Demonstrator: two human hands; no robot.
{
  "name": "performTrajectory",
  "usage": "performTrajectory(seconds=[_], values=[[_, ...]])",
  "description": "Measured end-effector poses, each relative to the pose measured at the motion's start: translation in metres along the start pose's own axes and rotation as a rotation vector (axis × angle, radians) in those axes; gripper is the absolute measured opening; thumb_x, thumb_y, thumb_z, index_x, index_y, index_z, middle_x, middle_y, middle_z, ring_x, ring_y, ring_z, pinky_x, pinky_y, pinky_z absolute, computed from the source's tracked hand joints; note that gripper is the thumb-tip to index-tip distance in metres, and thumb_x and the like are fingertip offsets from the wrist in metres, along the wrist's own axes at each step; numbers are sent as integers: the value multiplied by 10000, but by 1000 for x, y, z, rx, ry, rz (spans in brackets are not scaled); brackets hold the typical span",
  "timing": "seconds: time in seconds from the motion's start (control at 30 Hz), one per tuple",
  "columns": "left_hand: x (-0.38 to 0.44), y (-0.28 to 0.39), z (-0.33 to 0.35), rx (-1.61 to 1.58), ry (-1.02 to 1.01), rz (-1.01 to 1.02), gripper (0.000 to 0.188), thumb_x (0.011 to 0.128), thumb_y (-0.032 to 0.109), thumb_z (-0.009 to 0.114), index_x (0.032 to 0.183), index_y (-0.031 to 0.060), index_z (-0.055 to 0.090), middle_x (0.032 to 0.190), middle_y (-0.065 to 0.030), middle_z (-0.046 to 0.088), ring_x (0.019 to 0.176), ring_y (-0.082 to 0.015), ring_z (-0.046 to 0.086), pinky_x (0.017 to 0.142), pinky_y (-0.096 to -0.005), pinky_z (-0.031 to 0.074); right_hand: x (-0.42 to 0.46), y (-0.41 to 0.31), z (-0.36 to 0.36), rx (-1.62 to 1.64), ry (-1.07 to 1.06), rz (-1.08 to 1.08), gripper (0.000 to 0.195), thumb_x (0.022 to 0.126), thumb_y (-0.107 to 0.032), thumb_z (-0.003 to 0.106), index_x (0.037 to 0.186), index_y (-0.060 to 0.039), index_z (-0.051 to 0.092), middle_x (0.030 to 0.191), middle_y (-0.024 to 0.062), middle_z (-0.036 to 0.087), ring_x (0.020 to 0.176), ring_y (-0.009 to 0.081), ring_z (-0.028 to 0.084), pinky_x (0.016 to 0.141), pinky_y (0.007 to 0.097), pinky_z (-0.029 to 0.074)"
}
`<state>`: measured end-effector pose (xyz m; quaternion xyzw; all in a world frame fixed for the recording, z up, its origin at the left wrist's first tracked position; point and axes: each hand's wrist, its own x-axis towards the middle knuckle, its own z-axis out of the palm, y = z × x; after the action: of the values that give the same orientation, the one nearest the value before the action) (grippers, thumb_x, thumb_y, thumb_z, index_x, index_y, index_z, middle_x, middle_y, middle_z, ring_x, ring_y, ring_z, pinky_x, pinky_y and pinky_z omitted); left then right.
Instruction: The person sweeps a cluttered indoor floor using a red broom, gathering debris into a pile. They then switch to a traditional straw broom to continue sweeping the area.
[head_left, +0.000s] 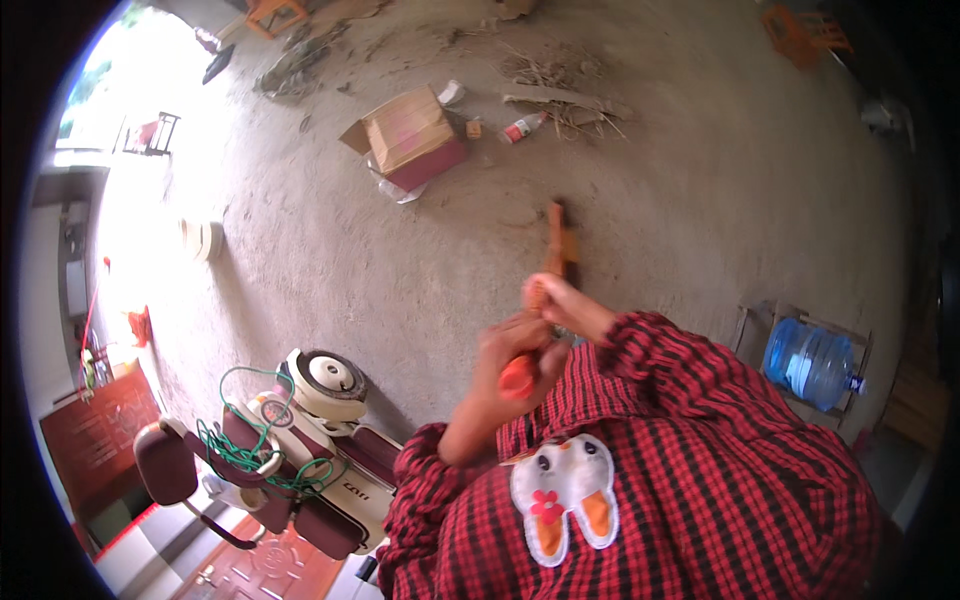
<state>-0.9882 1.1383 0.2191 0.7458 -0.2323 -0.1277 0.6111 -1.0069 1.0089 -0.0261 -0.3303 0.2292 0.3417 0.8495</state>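
Observation:
Both hands grip the orange handle of a long-handled tool, probably a broom (556, 232), seen almost end-on. My left hand (517, 349) is wrapped around the top of the handle, and the rounded orange-red handle end (517, 379) sticks out toward me. Just beyond it, my right hand (559, 298) holds the handle farther down. The tool's far end reaches toward the concrete floor (420, 262). It is blurred and partly behind my right hand, so its exact shape and whether it touches the floor are unclear.
Ahead lie a cardboard box (409, 139), a plastic bottle (523, 127), a cardboard strip (562, 96) and a heap of twigs (551, 67). A scooter (322, 465) with a green rope (244, 450) stands at left. At right, a blue water jug (808, 364) rests on its side.

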Motion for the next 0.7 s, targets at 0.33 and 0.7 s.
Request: performTrajectory(seconds=[0.33, 0.7], values=[[79, 101, 55, -22, -203, 581, 230, 578, 107, 640, 553, 88, 413, 474, -10, 373, 402, -174, 421, 382, -275, 326, -55, -119, 52, 859, -256, 83, 128, 793, -128, 489, 704, -69, 420, 638, 22, 462, 586, 119, 480, 570, 239, 416], [236, 50, 177, -428, 16, 172, 167, 719, 20, 564, 609, 18, 438, 619, -71, 481, 587, -157, 476, 558, -259, 385, -101, -280, -168, 717, 320, -281, 85, 744, -72, 503, 701, -44, 435, 632, 60, 492, 609, 175, 510, 583, 284, 439]])
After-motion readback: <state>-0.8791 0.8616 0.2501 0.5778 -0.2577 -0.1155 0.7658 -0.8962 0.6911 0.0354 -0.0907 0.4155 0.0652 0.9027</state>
